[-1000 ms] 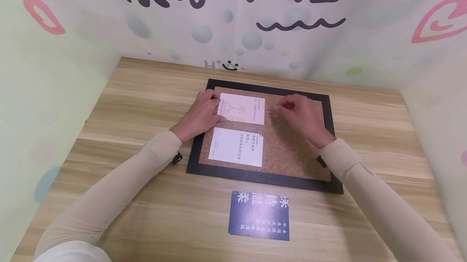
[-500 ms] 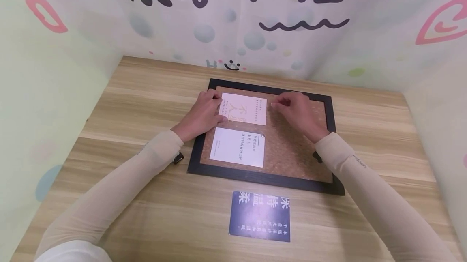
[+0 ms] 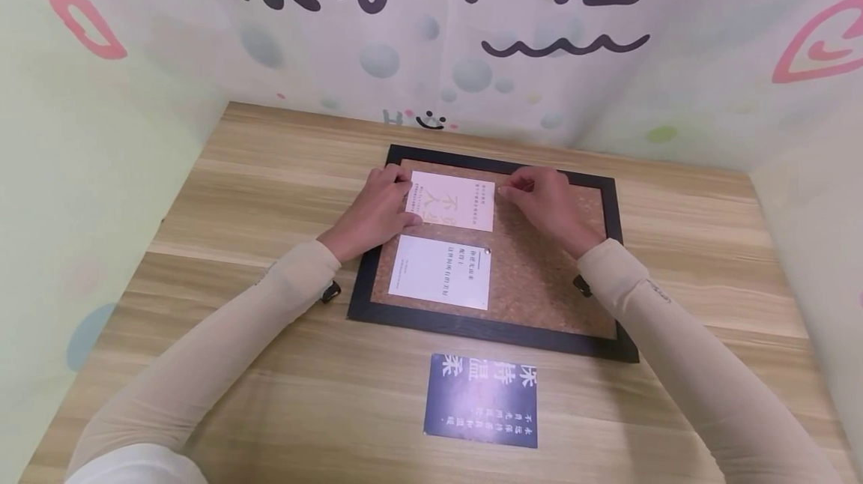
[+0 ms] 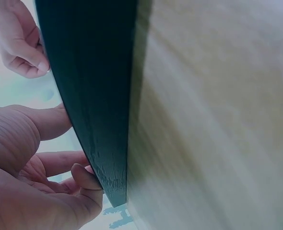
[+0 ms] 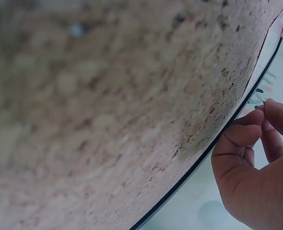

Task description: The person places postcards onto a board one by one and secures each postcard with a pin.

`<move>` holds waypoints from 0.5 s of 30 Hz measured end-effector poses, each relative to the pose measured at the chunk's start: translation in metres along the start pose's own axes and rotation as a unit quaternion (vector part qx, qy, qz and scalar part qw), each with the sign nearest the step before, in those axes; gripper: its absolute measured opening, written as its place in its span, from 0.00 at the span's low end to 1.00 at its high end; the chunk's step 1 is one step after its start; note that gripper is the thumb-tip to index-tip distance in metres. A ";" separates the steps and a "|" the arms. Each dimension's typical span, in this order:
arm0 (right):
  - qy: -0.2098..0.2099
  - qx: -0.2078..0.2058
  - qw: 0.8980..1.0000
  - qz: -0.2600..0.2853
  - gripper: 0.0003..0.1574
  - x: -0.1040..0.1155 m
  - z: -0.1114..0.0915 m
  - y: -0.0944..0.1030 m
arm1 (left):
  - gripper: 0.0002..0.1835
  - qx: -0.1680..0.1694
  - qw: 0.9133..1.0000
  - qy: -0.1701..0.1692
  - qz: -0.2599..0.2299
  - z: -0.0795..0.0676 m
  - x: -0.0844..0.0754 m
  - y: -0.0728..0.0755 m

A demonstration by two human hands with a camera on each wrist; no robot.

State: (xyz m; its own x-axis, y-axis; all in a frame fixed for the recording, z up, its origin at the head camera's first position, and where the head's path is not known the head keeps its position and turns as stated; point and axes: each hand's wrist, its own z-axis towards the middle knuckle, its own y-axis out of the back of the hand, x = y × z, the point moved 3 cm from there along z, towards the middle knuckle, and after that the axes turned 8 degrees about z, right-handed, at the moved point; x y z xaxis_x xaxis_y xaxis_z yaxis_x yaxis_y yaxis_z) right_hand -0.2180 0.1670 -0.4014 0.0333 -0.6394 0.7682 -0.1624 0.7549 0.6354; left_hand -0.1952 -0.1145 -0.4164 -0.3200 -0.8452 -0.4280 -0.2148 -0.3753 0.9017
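A corkboard (image 3: 539,282) in a black frame (image 3: 492,330) lies flat on the table, bearing two white cards. My left hand (image 3: 374,210) rests at the left side of the upper card (image 3: 458,203), thumb and fingers spread along that edge. At the card's right edge, my right hand (image 3: 547,203) pinches a tiny thumbtack (image 5: 264,102) between thumb and index finger; most of it is hidden by the fingertips. The lower card (image 3: 434,274) has a silver thumbtack (image 3: 488,251) at its top right corner.
A dark blue card (image 3: 482,401) with white writing lies on the wooden table (image 3: 303,394) in front of the board. Behind the table hangs a printed wall cloth (image 3: 317,57), and pale walls stand at both sides.
My right hand has shifted a little left across the cork to the upper card's right edge. My left hand keeps its place on the card.
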 end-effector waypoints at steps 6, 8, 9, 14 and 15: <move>-0.017 0.004 1.000 0.004 0.11 -0.001 0.004 -0.003 | 0.28 0.000 1.000 0.004 0.002 0.000 -0.001 0.000; -0.022 0.004 1.000 0.009 0.11 -0.001 0.006 -0.004 | 0.28 -0.001 1.000 0.005 0.004 0.000 -0.001 0.000; -0.025 0.003 1.000 0.012 0.11 -0.002 0.007 -0.005 | 0.28 -0.002 1.000 0.005 0.004 0.000 -0.001 0.001; -0.037 -0.002 0.999 0.027 0.11 -0.002 0.012 -0.007 | 0.28 -0.005 1.000 0.002 0.005 -0.001 -0.001 0.001; -0.038 -0.003 0.999 0.028 0.11 -0.002 0.013 -0.007 | 0.28 -0.005 1.000 0.001 0.005 -0.001 0.000 0.001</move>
State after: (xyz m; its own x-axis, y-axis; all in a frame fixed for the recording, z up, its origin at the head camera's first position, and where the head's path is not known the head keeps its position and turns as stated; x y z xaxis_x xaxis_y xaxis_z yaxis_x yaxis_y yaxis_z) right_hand -0.2293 0.1611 -0.4089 -0.0506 -0.6049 0.7947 -0.1562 0.7907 0.5920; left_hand -0.1947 -0.1150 -0.4150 -0.3210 -0.8497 -0.4182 -0.2013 -0.3703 0.9068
